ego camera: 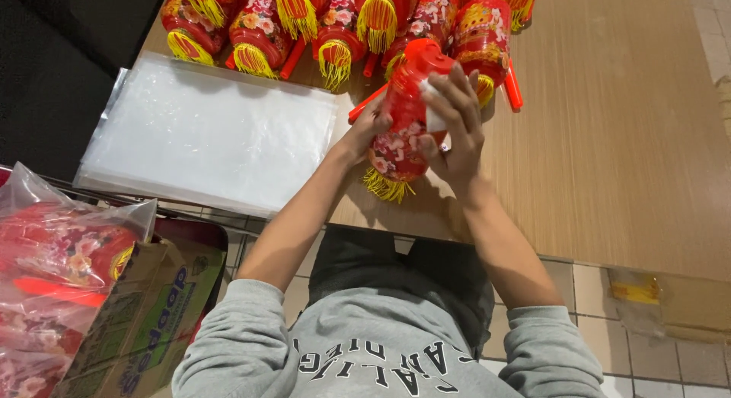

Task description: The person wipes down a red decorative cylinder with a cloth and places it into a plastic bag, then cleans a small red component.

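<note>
— Left hand?
— Curled round the side of a red lantern, gripping it, above the wooden table.
— Right hand?
— Fingers bent over the lantern's other side, pinching a small white piece against it.
— Nearby?
— More red lanterns with yellow tassels along the far edge; clear plastic sheets to the left; cardboard box lower left.

Clear plastic bags lie stacked on the wooden table — cardboard box nearby.
</note>
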